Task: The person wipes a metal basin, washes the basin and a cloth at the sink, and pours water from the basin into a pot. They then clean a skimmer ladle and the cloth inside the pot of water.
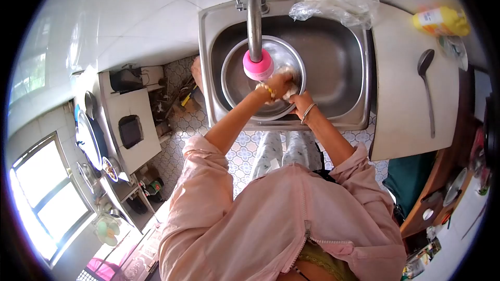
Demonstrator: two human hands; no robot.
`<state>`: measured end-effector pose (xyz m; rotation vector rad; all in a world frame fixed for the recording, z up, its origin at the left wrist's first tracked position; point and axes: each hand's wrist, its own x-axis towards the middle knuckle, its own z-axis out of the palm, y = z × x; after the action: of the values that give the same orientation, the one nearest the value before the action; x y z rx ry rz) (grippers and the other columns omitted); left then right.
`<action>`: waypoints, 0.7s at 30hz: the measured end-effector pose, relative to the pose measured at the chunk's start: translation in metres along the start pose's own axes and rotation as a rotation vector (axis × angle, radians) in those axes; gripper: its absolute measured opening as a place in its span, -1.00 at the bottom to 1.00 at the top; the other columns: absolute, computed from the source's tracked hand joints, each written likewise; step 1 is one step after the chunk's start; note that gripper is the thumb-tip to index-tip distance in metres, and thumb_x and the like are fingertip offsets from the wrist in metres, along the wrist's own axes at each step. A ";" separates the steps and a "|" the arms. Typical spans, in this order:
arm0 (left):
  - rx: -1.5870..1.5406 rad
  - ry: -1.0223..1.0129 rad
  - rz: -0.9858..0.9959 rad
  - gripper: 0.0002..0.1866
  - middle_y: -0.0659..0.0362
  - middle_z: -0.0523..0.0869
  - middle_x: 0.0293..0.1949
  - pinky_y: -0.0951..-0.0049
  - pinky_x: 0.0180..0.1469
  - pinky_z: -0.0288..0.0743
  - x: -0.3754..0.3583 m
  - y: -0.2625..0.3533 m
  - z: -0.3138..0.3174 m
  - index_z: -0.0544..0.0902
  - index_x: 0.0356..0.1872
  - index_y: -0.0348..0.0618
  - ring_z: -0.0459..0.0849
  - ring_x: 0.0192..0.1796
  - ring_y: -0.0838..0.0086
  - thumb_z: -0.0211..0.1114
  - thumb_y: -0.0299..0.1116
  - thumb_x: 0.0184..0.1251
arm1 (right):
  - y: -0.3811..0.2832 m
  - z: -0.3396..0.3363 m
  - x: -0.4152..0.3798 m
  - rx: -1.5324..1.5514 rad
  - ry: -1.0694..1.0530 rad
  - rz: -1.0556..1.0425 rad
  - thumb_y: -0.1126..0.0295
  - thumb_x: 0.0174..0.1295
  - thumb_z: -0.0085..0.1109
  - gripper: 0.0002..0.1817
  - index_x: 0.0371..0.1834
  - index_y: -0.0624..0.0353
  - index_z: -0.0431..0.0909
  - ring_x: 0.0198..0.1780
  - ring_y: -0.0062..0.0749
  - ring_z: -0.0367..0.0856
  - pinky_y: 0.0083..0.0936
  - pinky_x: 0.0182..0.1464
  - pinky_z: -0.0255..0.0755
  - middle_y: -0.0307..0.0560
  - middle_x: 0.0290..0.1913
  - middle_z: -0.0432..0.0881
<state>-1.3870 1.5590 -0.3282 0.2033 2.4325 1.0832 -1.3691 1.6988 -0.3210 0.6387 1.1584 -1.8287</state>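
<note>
A round metal basin (227,89) stands in the left part of the steel sink, under the faucet (254,18) with its pink spout head (258,65). My left hand (282,85), with a yellow beaded bracelet at the wrist, reaches into the basin. Its fingers are closed around a crumpled whitish thing, perhaps a cloth, mostly covered by the hand. At the basin's near right rim is my right hand (300,104), wearing bangles. Its fingers are closed on the rim, partly hidden.
The steel sink (333,67) extends right of the basin. Clear plastic bags (336,4) lie on its back right corner. On the right counter (398,88) are a ladle (427,83) and a yellow bottle (442,21). A cabinet (133,130) stands at left.
</note>
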 end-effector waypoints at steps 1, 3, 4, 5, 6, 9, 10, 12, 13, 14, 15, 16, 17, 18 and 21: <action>-0.065 0.089 -0.007 -0.73 -0.13 0.58 -0.29 0.26 -0.16 0.42 0.007 0.005 -0.010 0.50 -0.21 -0.24 0.56 -0.20 0.09 0.03 -0.38 0.06 | -0.006 0.006 -0.006 -0.002 0.000 -0.001 0.69 -0.23 -0.09 -0.40 0.02 0.12 0.14 -0.25 -0.07 0.51 -0.02 -0.40 0.56 0.05 -0.19 0.37; -0.039 0.129 -0.244 -0.73 -0.12 0.58 -0.33 0.25 -0.33 0.44 0.023 0.000 -0.028 0.50 -0.25 -0.26 0.59 -0.30 0.19 0.07 -0.28 0.10 | -0.014 0.015 -0.019 0.008 0.098 0.033 0.68 -0.16 -0.04 -0.72 -0.28 0.39 0.31 -0.33 -0.10 0.51 -0.02 -0.33 0.54 0.04 -0.36 0.39; -0.262 0.195 -0.326 -0.69 -0.13 0.58 -0.31 0.26 -0.30 0.44 0.026 -0.014 -0.029 0.49 -0.23 -0.28 0.59 -0.27 0.17 0.04 -0.24 0.14 | -0.011 0.011 -0.012 0.039 0.001 0.113 0.69 -0.22 -0.05 -0.40 0.02 0.12 0.14 -0.20 -0.01 0.49 0.03 -0.34 0.54 0.04 -0.18 0.37; -0.485 0.261 -0.406 -0.66 -0.14 0.58 -0.29 0.28 -0.26 0.43 0.028 -0.027 -0.027 0.49 -0.21 -0.31 0.59 -0.23 0.15 0.02 -0.20 0.17 | -0.005 0.007 -0.008 0.039 0.000 0.113 0.69 -0.22 -0.05 -0.40 0.02 0.12 0.14 -0.20 -0.01 0.49 0.03 -0.34 0.54 0.04 -0.18 0.37; -0.484 0.262 -0.407 -0.66 -0.14 0.58 -0.29 0.28 -0.26 0.43 0.024 -0.016 -0.031 0.49 -0.21 -0.31 0.59 -0.23 0.15 0.02 -0.20 0.17 | -0.007 0.012 -0.011 0.008 0.013 0.116 0.69 -0.22 -0.05 -0.41 0.01 0.12 0.15 -0.20 0.00 0.48 0.04 -0.34 0.53 0.04 -0.17 0.37; -0.091 0.352 -0.229 -0.57 -0.18 0.57 -0.23 0.30 -0.14 0.39 0.004 0.022 -0.035 0.47 -0.14 -0.34 0.56 -0.15 0.10 -0.04 -0.12 0.24 | -0.002 0.013 -0.008 -0.013 -0.022 0.101 0.68 -0.21 -0.06 -0.42 0.01 0.11 0.16 -0.19 0.01 0.48 0.05 -0.33 0.53 0.04 -0.16 0.36; -0.183 0.291 -0.185 -0.56 -0.18 0.56 -0.21 0.31 -0.09 0.37 0.001 0.024 -0.029 0.46 -0.11 -0.34 0.54 -0.11 0.08 -0.07 -0.12 0.25 | -0.001 0.013 -0.006 0.016 -0.040 0.085 0.68 -0.20 -0.06 -0.42 0.01 0.12 0.15 -0.19 -0.02 0.48 0.04 -0.34 0.53 0.04 -0.15 0.36; -0.243 0.204 -0.181 -0.56 -0.18 0.56 -0.19 0.33 -0.03 0.34 -0.008 0.031 -0.017 0.46 -0.10 -0.33 0.51 -0.06 0.06 -0.11 -0.12 0.28 | -0.002 0.010 -0.002 0.045 -0.060 0.070 0.67 -0.20 -0.07 -0.42 0.02 0.13 0.14 -0.20 -0.04 0.48 0.03 -0.35 0.54 0.04 -0.15 0.36; -0.227 0.147 -0.118 -0.56 -0.14 0.56 -0.19 0.31 -0.04 0.34 -0.017 0.034 -0.015 0.45 -0.09 -0.33 0.52 -0.08 0.07 -0.14 -0.13 0.29 | -0.006 0.008 0.000 0.040 -0.075 0.075 0.67 -0.19 -0.07 -0.45 0.00 0.15 0.16 -0.20 -0.07 0.48 0.00 -0.37 0.54 0.04 -0.16 0.36; -0.181 0.050 -0.121 -0.58 -0.12 0.56 -0.19 0.28 -0.06 0.34 -0.022 0.027 -0.011 0.45 -0.09 -0.31 0.52 -0.11 0.06 -0.13 -0.14 0.29 | -0.009 0.005 0.002 0.034 -0.088 0.080 0.66 -0.18 -0.08 -0.47 -0.01 0.17 0.18 -0.20 -0.11 0.48 -0.03 -0.40 0.55 0.04 -0.16 0.37; -0.136 -0.047 -0.124 -0.59 -0.09 0.56 -0.19 0.25 -0.08 0.35 -0.026 0.018 -0.006 0.45 -0.09 -0.28 0.53 -0.13 0.06 -0.13 -0.14 0.28 | -0.010 0.002 0.004 0.034 -0.088 0.079 0.66 -0.18 -0.08 -0.47 -0.01 0.17 0.18 -0.20 -0.11 0.48 -0.03 -0.40 0.55 0.04 -0.16 0.37; -0.136 -0.046 -0.122 -0.59 -0.09 0.56 -0.19 0.25 -0.08 0.35 -0.033 0.016 -0.008 0.45 -0.09 -0.28 0.53 -0.13 0.06 -0.13 -0.14 0.28 | -0.010 -0.001 0.007 0.027 -0.022 0.060 0.65 -0.18 -0.09 -0.52 -0.06 0.20 0.23 -0.23 -0.14 0.49 -0.05 -0.42 0.55 0.03 -0.21 0.39; -0.053 -0.066 -0.016 -0.62 -0.07 0.57 -0.22 0.24 -0.10 0.37 -0.043 0.014 -0.010 0.46 -0.09 -0.24 0.54 -0.15 0.08 -0.13 -0.16 0.28 | -0.009 -0.004 0.009 0.019 0.043 0.042 0.65 -0.17 -0.09 -0.56 -0.10 0.23 0.27 -0.27 -0.17 0.50 -0.08 -0.44 0.56 0.02 -0.26 0.41; 0.029 -0.086 0.090 -0.64 -0.04 0.57 -0.24 0.24 -0.13 0.39 -0.053 0.012 -0.013 0.47 -0.10 -0.20 0.54 -0.17 0.10 -0.13 -0.18 0.27 | -0.023 0.001 -0.003 0.015 0.020 0.023 0.64 -0.17 -0.09 -0.68 -0.24 0.32 0.38 -0.41 -0.16 0.55 -0.11 -0.44 0.55 0.02 -0.38 0.49; 0.045 -0.381 -0.430 -0.69 -0.01 0.57 -0.27 0.29 -0.17 0.44 -0.079 0.068 -0.070 0.48 -0.10 -0.10 0.57 -0.18 0.22 -0.10 -0.22 0.24 | -0.032 -0.001 -0.008 -0.018 0.066 -0.011 0.64 -0.17 -0.08 -0.75 -0.34 0.35 0.41 -0.42 -0.19 0.54 -0.11 -0.46 0.54 0.00 -0.43 0.48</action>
<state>-1.3539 1.5337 -0.2095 -0.0921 2.0316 0.7224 -1.3929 1.7095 -0.3005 0.6885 1.2231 -1.8159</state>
